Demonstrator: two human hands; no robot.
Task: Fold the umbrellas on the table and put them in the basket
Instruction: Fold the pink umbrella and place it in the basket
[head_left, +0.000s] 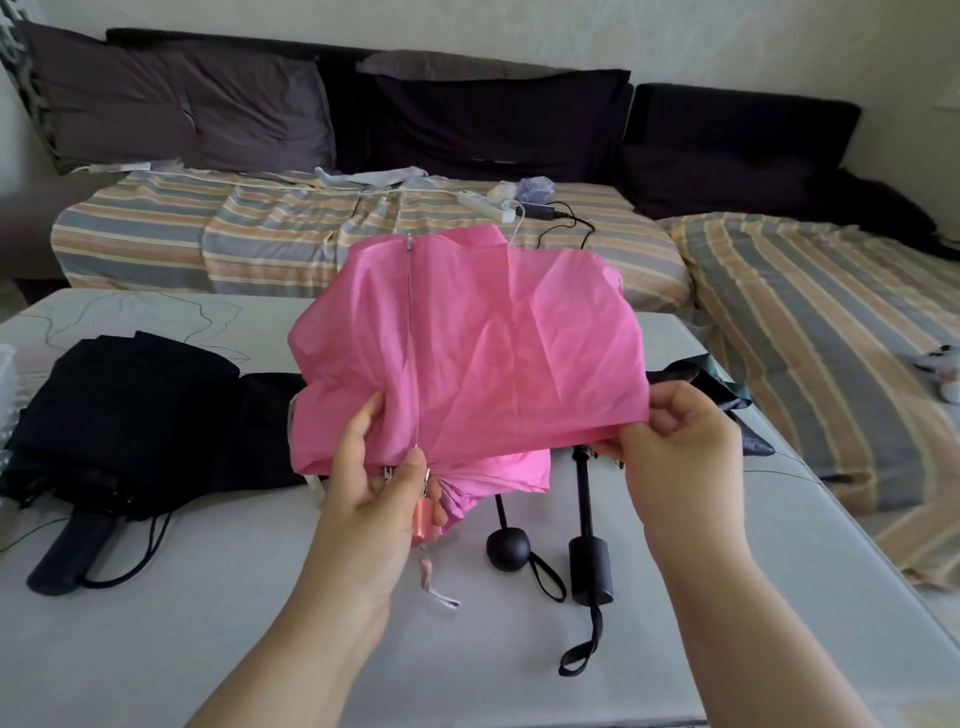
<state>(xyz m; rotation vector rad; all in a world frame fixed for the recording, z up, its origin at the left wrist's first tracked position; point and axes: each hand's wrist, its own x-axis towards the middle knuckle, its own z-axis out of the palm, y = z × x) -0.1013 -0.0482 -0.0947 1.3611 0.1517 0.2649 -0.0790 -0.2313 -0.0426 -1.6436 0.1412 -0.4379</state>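
Note:
A pink umbrella (488, 343) is held up over the middle of the white table (218, 613), its canopy loose and spread. My left hand (384, 478) grips it low, around the ribs just above the pink handle, whose strap hangs down. My right hand (680, 436) pinches the canopy's lower right edge. A black folded umbrella (119, 415) lies at the table's left. Behind the pink canopy lie two more dark umbrellas, one with a round knob handle (508, 550), one with a cylindrical handle (591, 570); their canopies are mostly hidden.
A clear plastic container edge (7, 374) shows at the far left of the table. Beyond the table stands a sofa with a striped cover (218, 234), dark cushions, a power strip (488, 205) and cables. No basket is clearly visible.

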